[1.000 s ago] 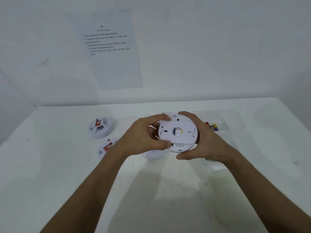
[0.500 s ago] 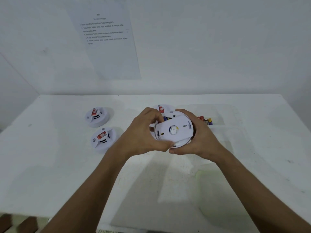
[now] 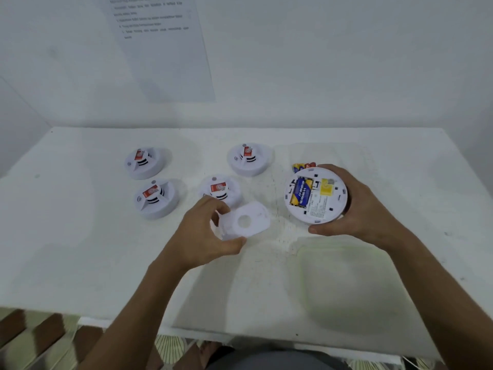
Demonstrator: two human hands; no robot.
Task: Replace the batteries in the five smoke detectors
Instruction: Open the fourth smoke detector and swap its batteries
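My right hand (image 3: pixel 354 209) grips a white smoke detector (image 3: pixel 316 197) with its back facing up. Blue and yellow batteries (image 3: pixel 301 193) sit in its uncovered compartment beside a yellow label. My left hand (image 3: pixel 202 236) holds the detached white back plate (image 3: pixel 248 222), which has a round hole, just above the table. Several other white detectors stand face up on the table, among them one (image 3: pixel 145 162) at the far left, one (image 3: pixel 156 198) in front of it and one (image 3: pixel 249 158) at the back middle. Loose batteries (image 3: pixel 302 166) peek out behind the held detector.
A clear plastic container (image 3: pixel 349 284) lies on the white table (image 3: pixel 80 263) at the front right, below my right hand. Another clear container (image 3: pixel 346 156) sits behind the held detector. A printed sheet (image 3: pixel 160 49) hangs on the wall.
The back plate has come off the detector. My left hand has carried it left and down, while my right hand keeps the detector, whose batteries now show. The camera has tilted downward.
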